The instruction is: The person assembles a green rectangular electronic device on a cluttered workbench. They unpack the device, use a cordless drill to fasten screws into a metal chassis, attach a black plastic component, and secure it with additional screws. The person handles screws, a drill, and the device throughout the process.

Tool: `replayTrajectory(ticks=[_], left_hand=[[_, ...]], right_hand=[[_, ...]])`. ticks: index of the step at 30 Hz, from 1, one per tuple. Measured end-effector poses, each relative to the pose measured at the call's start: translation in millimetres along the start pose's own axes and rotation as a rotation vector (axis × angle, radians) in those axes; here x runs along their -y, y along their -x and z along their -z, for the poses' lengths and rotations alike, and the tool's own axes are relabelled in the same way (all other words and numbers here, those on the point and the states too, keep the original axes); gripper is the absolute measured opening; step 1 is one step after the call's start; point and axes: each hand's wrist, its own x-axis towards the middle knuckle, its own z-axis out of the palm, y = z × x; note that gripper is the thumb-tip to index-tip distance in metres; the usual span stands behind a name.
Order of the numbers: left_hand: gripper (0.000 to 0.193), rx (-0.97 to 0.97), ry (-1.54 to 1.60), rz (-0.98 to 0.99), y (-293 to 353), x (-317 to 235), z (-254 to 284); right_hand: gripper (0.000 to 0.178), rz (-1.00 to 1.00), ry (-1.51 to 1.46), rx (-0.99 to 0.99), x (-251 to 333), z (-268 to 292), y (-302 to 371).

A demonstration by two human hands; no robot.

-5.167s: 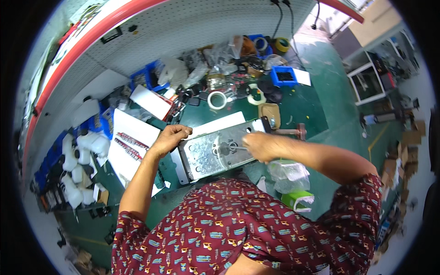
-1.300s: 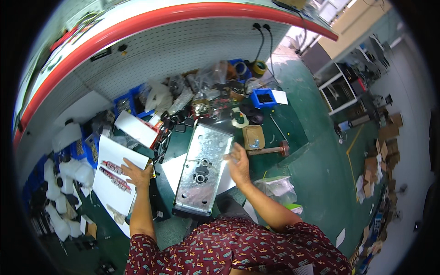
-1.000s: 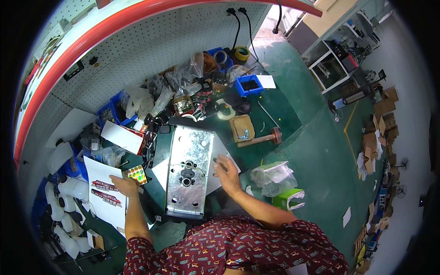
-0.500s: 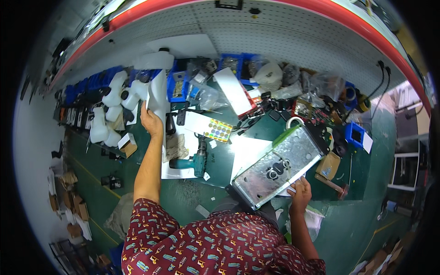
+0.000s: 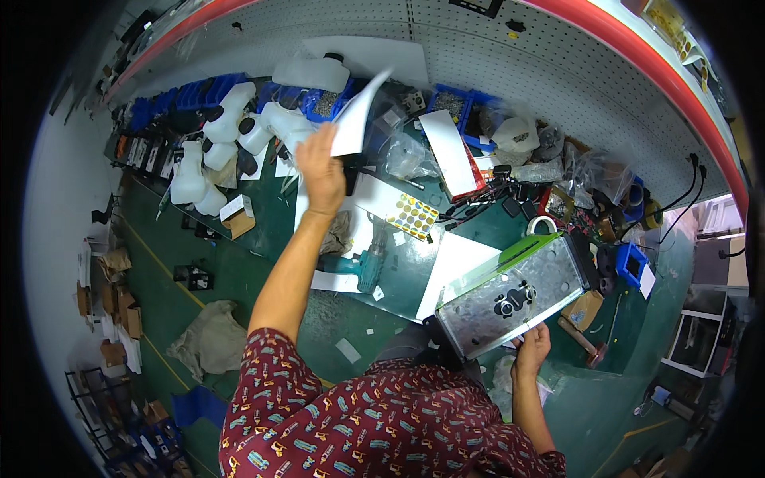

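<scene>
My left hand (image 5: 321,171) is raised over the bench with a curled white sheet of paper (image 5: 356,119) gripped at its fingers. A metal box (image 5: 510,301) with a green side and black ends lies at an angle before me. On its face is a dark fitting (image 5: 515,299) with round rings. My right hand (image 5: 531,350) has its fingers closed on the box's near lower edge; its fingertips are partly hidden beneath. Below my left forearm lies a teal cordless drill (image 5: 368,267). Beside it is a card of round gold stickers (image 5: 412,213).
White plastic bottles (image 5: 189,174) crowd the left side of the bench. Blue bins (image 5: 452,103) and plastic bags stand along the pegboard. Black cables (image 5: 480,191) lie in a heap behind the box. A hammer (image 5: 584,342) and a small cardboard box (image 5: 584,309) are at the right.
My left hand has swung the white sheet to the right, across the bench. The metal box has tilted, showing more of its green side. My right hand stays at its near edge.
</scene>
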Motion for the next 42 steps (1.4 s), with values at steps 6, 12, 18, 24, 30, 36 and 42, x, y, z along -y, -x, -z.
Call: replayTrajectory(ticks=[6, 12, 18, 24, 30, 36, 42], left_hand=[[0.033, 0.612, -0.16, 0.547, 114, 13, -61], [0.04, 0.538, 0.18, 1.43, 193, 64, -130], [0.011, 0.348, 0.695, 1.368, 179, 55, -161], [0.043, 0.789, 0.128, 0.247, 167, 46, -141], [0.038, 1.046, -0.053, -0.093, 151, 72, -136], [0.039, 1.162, -0.242, -0.36, 130, 72, -156], [0.035, 1.422, -0.405, -0.203, 77, 56, -104]], right_hand=[[0.027, 0.017, -0.002, -0.085, 5, -4, 14], [0.03, -0.094, 0.075, -0.111, -3, 13, 28], [0.028, -0.098, 0.079, -0.088, -7, 5, 29], [0.026, -0.101, 0.064, -0.099, -2, 2, 35], [0.017, 0.091, 0.025, -0.202, 27, -11, 41], [0.014, 0.409, 0.027, -0.189, 53, -26, 48], [0.031, 0.365, 0.293, -0.047, 86, -46, 40]])
